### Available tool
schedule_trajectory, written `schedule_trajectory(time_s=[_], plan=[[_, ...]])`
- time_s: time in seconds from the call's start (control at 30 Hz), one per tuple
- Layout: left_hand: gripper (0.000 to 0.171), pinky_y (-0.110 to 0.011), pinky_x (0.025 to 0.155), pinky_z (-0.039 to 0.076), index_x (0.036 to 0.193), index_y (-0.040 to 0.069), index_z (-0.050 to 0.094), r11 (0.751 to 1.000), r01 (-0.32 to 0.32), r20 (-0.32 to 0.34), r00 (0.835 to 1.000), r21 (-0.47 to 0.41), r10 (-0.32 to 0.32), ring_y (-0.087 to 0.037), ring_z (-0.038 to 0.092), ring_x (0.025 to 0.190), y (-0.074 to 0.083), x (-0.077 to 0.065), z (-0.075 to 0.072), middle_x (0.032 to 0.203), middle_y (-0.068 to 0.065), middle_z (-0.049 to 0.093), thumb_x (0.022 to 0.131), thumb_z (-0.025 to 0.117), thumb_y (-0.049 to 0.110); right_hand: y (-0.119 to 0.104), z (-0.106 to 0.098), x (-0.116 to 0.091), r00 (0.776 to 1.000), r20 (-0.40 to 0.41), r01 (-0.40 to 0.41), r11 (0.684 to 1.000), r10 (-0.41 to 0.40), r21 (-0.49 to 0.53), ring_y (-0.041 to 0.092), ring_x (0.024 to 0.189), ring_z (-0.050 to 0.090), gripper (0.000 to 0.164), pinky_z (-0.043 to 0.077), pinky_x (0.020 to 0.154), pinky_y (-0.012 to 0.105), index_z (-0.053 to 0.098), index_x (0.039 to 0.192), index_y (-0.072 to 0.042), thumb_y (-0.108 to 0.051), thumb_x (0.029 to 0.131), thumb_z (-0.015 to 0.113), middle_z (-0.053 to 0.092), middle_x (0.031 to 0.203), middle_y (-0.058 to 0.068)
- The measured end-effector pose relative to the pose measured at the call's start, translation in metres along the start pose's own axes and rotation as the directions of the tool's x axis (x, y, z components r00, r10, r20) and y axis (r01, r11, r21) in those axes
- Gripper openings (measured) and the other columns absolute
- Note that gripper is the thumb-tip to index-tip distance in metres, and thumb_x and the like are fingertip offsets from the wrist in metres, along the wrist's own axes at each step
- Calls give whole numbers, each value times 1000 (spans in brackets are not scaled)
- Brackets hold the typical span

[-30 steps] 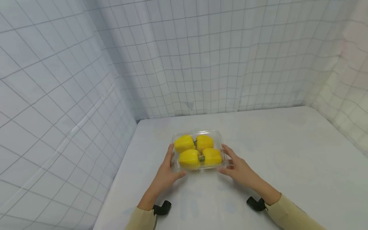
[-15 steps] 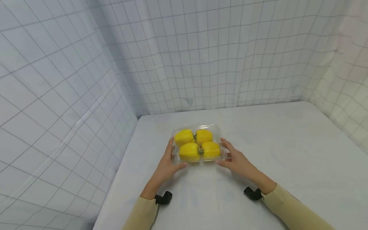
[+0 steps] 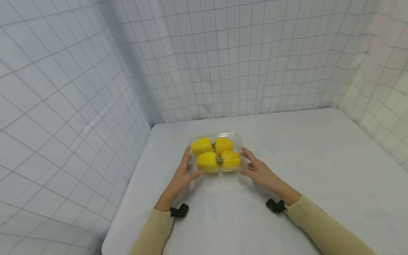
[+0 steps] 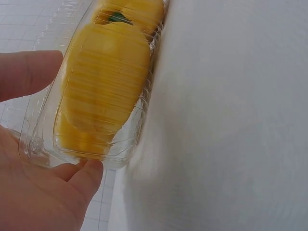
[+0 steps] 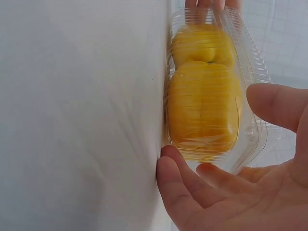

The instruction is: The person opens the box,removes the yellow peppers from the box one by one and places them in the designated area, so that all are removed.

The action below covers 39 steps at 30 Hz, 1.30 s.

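Container: clear plastic container [image 3: 226, 134], at mid-frame in the head view, a little below and right of centre; base on the table in both wrist views.
Contents: four yellow peppers in a two-by-two layout: upper-left pepper [image 3: 202, 146], upper-right pepper [image 3: 224, 145], lower-left pepper [image 3: 208, 162], lower-right pepper [image 3: 231, 160]. Green stems [image 3: 220, 161] show between left and right pieces.
Left hand: left hand [image 3: 184, 173] spread well open at the container's left end; index lies along that side, thumb reaches toward the near edge. Left wrist view: thumb by the rim, fingertips touching the low end wall. How much load it takes, cannot tell.
Right hand: right hand [image 3: 259, 173] also spread well open, at the container's right end, index along the side, thumb by the near corner. Right wrist view: some fingertips down at the table surface beside the end wall, thumb close to the rim; thumb contact unclear.
Table: white table [image 3: 302, 152], filling lower centre and right of the head frame; far edge just above the container.
Sleeves: left sleeve [image 3: 153, 232] bottom left of centre, right sleeve [image 3: 322, 226] lower right; both pale yellow-beige.
Wrists: black fitting on each inner wrist, left fitting [image 3: 180, 211] and right fitting [image 3: 276, 206].
Backdrop: white grid-lined sheet [image 3: 204, 60] across the top and down the left of the frame.
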<state>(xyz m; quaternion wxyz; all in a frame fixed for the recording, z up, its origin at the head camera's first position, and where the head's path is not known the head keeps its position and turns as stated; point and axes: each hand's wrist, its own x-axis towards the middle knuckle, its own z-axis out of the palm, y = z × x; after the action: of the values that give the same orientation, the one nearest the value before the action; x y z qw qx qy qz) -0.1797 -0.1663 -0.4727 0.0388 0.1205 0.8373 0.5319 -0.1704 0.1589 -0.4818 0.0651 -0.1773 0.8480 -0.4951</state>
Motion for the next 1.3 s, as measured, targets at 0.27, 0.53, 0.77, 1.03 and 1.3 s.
schedule_trajectory(time_s=[0.27,0.53,0.77,1.03,1.3], plan=[[94,-53,120,11,163,27,-5,993,-61,82,994,-105,70,-33,5,153,-2,2,-4,168,4,-9,97,56,-3,-3,-2,2,997,26,-70,994,69,82,42,132,48,75,38,106,61,11,163,-29,-33,103,56,26,163,14],[86,-52,121,8,163,20,-3,987,-75,88,992,-142,89,-31,5,153,-2,6,-9,168,4,-8,96,41,-13,-5,-10,1,996,54,-77,990,71,117,40,131,50,65,43,104,54,15,162,-32,-34,106,48,28,162,13],[82,-49,121,6,163,22,-1,980,-111,94,987,-163,127,-23,1,153,-3,-1,-11,167,7,-7,99,39,-9,-6,-7,-3,995,83,-57,994,49,96,41,134,47,67,37,107,60,10,163,-30,-32,107,47,24,164,14],[62,-51,117,24,162,13,19,967,-151,83,982,-204,171,-34,24,148,-7,-5,-20,167,-5,14,104,34,-6,-6,-8,-6,997,55,-61,997,59,47,37,135,47,63,43,105,54,11,163,-24,-29,109,42,25,163,14],[61,-37,113,33,162,15,21,982,-167,53,984,-90,172,-29,25,149,0,-9,-10,167,1,17,106,34,-5,-5,-9,-6,991,36,-131,989,129,62,33,123,57,68,41,106,57,6,163,-36,-24,106,41,22,165,13]])
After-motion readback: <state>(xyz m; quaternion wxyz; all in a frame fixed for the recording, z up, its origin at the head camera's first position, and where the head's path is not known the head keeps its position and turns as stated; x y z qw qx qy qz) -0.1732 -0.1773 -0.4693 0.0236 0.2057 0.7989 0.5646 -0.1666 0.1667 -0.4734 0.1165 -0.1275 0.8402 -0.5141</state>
